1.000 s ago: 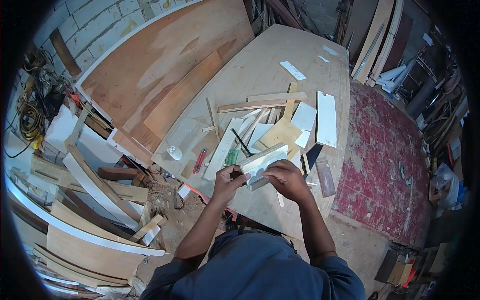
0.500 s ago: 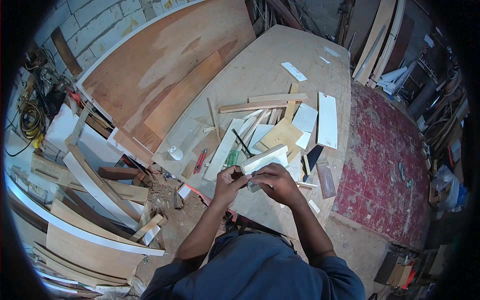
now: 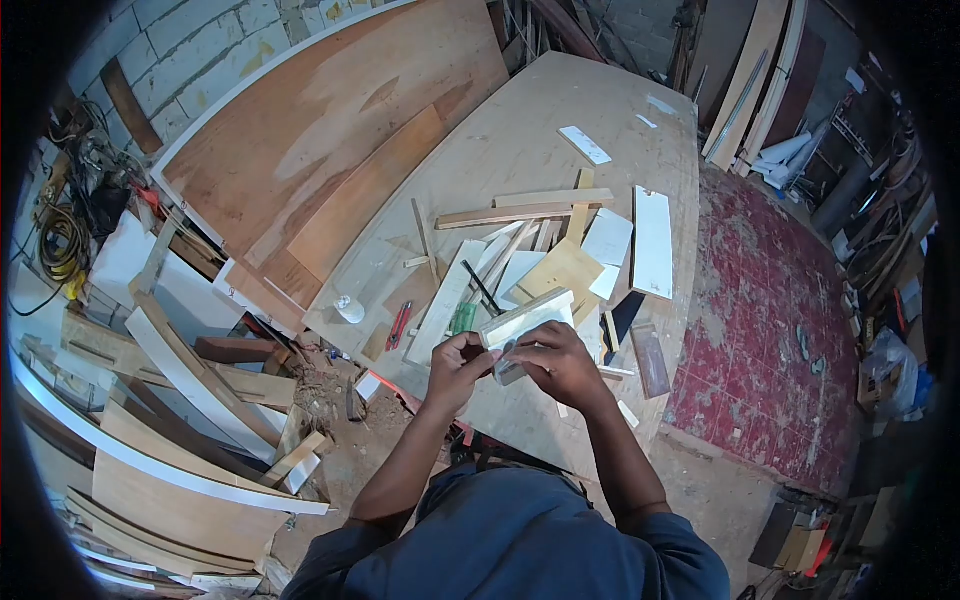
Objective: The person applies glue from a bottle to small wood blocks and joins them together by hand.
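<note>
Over the near part of the wooden table, my left hand point(image 3: 459, 372) and my right hand point(image 3: 552, 363) meet in front of me, fingers bent and fingertips close together. Between them is a small greyish piece point(image 3: 508, 371), too small to make out well, with both hands closed on it. Just beyond the fingers is a pale, block-like piece point(image 3: 527, 318) with a light top; whether the hands touch it is unclear. A green object point(image 3: 463, 318) and a black rod point(image 3: 482, 287) lie to its left.
The table point(image 3: 480, 160) bears wood strips, white boards point(image 3: 653, 243), a red tool point(image 3: 399, 325) and a small white container point(image 3: 350, 309). A large brown panel point(image 3: 330, 140) leans at the left. Offcuts are piled at lower left, and a red floor point(image 3: 765, 330) lies right.
The fingers of my right hand have shifted slightly, and more of the small greyish piece shows between the hands. The rest looks nearly the same.
</note>
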`<state>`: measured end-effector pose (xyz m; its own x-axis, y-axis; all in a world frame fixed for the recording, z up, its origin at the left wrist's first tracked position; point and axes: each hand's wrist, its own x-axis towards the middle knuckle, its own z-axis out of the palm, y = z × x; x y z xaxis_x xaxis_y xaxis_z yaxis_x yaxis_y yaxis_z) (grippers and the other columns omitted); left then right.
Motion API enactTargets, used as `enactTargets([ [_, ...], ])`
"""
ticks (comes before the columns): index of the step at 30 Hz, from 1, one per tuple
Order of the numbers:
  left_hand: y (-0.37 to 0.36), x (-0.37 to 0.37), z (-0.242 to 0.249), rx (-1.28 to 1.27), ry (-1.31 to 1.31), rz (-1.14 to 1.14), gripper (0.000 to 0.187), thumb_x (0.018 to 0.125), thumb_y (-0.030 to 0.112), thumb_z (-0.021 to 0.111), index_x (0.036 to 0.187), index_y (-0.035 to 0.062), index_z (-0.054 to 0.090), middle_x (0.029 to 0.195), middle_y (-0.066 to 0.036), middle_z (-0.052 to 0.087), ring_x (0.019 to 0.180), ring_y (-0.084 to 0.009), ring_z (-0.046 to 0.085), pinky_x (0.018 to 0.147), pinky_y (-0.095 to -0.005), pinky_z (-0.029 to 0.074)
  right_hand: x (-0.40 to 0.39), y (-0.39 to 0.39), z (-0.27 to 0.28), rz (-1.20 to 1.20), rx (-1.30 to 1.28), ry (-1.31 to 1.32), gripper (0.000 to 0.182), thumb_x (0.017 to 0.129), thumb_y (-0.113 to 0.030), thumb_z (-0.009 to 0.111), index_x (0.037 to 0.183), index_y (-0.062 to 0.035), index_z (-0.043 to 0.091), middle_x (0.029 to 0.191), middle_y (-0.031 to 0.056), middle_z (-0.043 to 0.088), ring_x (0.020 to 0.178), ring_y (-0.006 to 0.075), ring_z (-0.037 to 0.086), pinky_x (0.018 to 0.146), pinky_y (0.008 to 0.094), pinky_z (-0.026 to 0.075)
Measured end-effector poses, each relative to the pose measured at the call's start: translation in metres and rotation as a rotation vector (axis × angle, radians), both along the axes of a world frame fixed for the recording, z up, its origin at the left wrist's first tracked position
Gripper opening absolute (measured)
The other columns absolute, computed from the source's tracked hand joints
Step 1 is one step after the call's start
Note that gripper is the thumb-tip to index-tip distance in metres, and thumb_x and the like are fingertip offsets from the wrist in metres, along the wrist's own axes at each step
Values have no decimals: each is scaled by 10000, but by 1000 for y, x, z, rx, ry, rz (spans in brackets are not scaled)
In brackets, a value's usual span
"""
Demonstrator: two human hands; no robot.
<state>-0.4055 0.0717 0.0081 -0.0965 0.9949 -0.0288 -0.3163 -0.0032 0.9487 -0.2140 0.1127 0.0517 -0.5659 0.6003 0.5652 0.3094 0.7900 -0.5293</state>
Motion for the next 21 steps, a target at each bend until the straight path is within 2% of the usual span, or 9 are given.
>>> enactTargets([
  [3,-1,-7,0,-15,80,-28,96,822,6,703,872,17,622,773,-11,639,673,-54,561,616,-213,451,7,6,-7,-1,5,-19,238,692,-29,698,907,-132,707,901,45,657,917,279,602,819,402,473],
  [8,-3,-7,6,-18,50,-14,95,824,11,704,871,17,622,770,-8,636,670,-52,557,612,-208,443,15,7,-2,-104,-2,-57,239,692,-39,716,911,-135,705,912,37,656,920,278,598,831,402,469],
  [13,-1,-4,6,5,25,-26,97,824,15,707,868,16,620,768,-4,634,669,-51,555,612,-206,441,1,3,-5,-31,22,-1,240,703,-24,693,913,-140,707,907,43,655,909,272,598,827,406,468],
  [15,-1,-4,8,-13,90,-9,96,826,14,704,871,16,619,765,-2,632,666,-51,553,610,-207,440,3,5,-7,-20,26,-3,242,705,-22,692,915,-141,708,906,44,654,907,271,598,823,407,467],
  [21,-1,-4,12,-29,73,2,96,827,18,706,865,21,618,750,2,623,652,-50,542,591,-210,426,8,9,-5,-96,-18,-22,239,699,-24,705,911,-134,707,898,43,656,908,271,598,797,399,466],
])
